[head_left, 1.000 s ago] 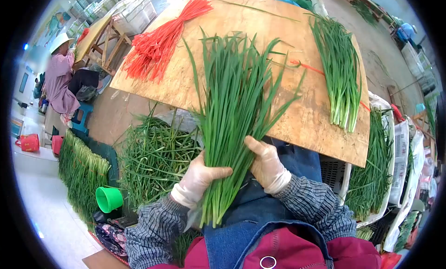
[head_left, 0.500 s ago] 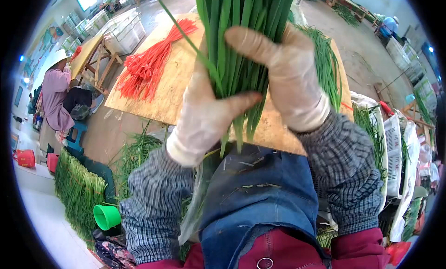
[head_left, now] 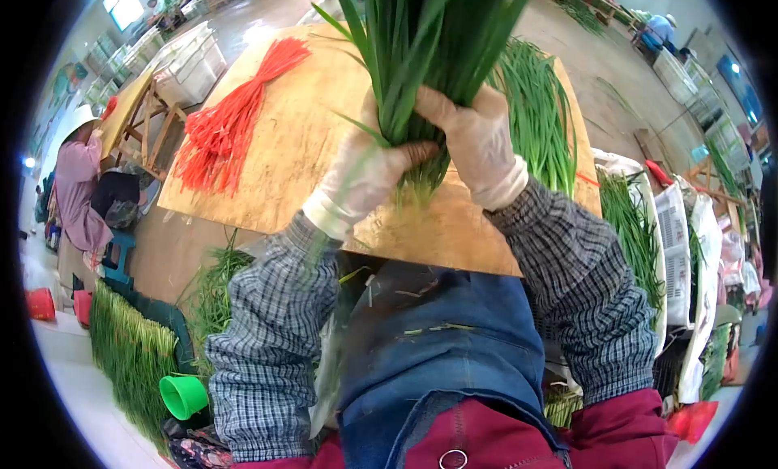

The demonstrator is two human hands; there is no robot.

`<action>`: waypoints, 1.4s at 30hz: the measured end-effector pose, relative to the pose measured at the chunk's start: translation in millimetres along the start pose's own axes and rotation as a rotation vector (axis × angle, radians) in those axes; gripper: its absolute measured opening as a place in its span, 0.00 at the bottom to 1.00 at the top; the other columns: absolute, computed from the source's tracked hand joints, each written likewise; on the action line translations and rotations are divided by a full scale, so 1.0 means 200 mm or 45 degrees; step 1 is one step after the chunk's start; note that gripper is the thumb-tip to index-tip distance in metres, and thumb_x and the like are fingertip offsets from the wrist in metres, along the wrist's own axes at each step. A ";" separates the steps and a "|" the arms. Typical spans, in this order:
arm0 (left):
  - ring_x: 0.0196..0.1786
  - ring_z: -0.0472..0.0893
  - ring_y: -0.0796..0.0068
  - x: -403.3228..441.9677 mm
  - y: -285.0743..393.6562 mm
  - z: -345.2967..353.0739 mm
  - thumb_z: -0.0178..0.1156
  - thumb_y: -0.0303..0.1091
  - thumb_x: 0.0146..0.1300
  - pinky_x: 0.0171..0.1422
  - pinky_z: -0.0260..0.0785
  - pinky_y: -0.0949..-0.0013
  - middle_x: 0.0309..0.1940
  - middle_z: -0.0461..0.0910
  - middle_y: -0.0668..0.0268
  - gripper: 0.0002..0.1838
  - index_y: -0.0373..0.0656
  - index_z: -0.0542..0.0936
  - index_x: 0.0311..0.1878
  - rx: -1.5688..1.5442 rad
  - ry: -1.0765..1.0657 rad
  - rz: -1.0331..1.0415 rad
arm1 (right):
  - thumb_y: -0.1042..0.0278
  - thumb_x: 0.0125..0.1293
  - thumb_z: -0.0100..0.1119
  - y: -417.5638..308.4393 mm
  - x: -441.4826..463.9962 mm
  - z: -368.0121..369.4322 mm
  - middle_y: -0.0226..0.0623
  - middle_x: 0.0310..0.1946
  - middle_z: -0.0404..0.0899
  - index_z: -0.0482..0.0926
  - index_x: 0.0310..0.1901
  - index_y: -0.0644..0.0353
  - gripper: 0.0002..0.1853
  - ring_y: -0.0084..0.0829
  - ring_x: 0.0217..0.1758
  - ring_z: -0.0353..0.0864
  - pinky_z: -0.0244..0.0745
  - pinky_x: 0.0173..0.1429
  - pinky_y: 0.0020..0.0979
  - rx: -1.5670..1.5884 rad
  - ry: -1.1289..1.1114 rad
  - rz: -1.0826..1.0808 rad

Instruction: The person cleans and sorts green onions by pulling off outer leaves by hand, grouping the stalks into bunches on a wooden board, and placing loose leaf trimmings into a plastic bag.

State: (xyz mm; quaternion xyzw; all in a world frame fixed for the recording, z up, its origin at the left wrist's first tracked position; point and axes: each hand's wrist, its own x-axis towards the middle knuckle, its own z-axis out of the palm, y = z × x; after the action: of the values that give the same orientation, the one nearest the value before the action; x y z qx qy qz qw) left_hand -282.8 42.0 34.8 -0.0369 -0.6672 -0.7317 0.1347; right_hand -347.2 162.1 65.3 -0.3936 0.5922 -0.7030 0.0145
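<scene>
Both hands, in whitish gloves, grip an upright bunch of garlic chives (head_left: 429, 55) above the table. My left hand (head_left: 365, 173) wraps the lower stalks from the left, its thumb across the front. From the right my right hand (head_left: 474, 141) closes round the same stalks, a little higher. The cut ends show below the hands; the leaf tops run out of view. On the wooden table (head_left: 308, 145) lies a sheaf of red ties (head_left: 235, 124) to the left. More garlic chives (head_left: 539, 112) are laid along the table's right side.
At the left, bundled greens (head_left: 134, 347) stand beside a green cup (head_left: 183, 396). A person (head_left: 81, 169) in a pale hat sits by another table. White crates (head_left: 186, 68) stand behind. Right of the table, greens (head_left: 636, 234) fill a lined container.
The bunch and both hands have come closer together, and the stalk ends sit higher and more gathered. A stray leaf falls blurred past the left sleeve. The view has shifted slightly.
</scene>
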 end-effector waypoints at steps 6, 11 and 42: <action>0.35 0.81 0.71 0.35 0.24 0.16 0.63 0.39 0.53 0.40 0.72 0.72 0.33 0.82 0.58 0.18 0.33 0.79 0.41 0.393 -0.251 0.130 | 0.64 0.63 0.55 -0.08 0.34 -0.36 0.44 0.36 0.80 0.76 0.45 0.69 0.15 0.32 0.35 0.81 0.80 0.39 0.30 -0.086 -0.037 0.195; 0.33 0.79 0.78 0.58 0.09 0.41 0.63 0.52 0.54 0.40 0.68 0.76 0.31 0.82 0.66 0.24 0.37 0.81 0.39 0.273 -0.385 -0.061 | 0.68 0.66 0.51 0.04 0.46 -0.72 0.44 0.39 0.79 0.73 0.47 0.70 0.14 0.35 0.36 0.81 0.82 0.40 0.34 0.160 0.095 0.716; 0.42 0.75 0.45 0.53 -0.51 0.43 0.51 0.34 0.59 0.46 0.67 0.54 0.34 0.76 0.42 0.13 0.33 0.77 0.39 1.049 0.113 -0.243 | 0.47 0.53 0.63 0.44 0.05 -0.93 0.62 0.58 0.62 0.62 0.57 0.77 0.42 0.52 0.62 0.63 0.61 0.64 0.39 -1.326 0.299 0.426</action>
State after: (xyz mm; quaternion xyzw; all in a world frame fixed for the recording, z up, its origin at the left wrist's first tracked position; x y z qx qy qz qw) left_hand -421.2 118.2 -28.9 0.1135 -0.8977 -0.4141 0.0985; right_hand -498.6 283.3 -1.9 -0.1683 0.9133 -0.3448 -0.1365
